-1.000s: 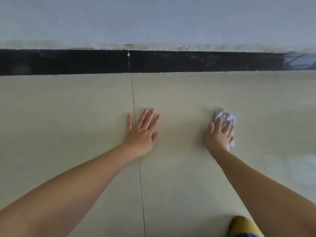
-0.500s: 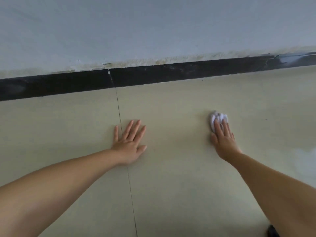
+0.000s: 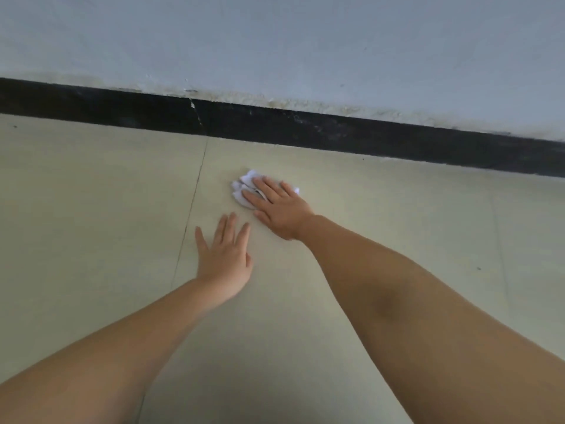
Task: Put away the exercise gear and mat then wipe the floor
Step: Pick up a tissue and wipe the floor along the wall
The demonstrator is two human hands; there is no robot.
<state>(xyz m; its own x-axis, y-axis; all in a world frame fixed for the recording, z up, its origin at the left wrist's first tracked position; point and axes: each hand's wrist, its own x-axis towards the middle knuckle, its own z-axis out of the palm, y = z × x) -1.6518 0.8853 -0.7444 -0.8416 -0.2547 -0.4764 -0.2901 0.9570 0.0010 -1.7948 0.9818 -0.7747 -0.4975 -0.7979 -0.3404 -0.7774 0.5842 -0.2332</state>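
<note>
Item one: we are pressing a crumpled white cloth (image 3: pixel 244 191) onto the beige floor (image 3: pixel 91 194) with our right hand (image 3: pixel 279 208), fingers straight on top of it, near the black skirting (image 3: pixel 305 130). Item two: we are resting our left hand (image 3: pixel 224 257) flat and released on the floor, fingers spread, just beside the right hand and right of a tile seam (image 3: pixel 189 215).

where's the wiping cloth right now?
Head view, centre: the white cloth lies on the floor under the right hand's flat fingers, just right of the tile seam, short of the black skirting.
</note>
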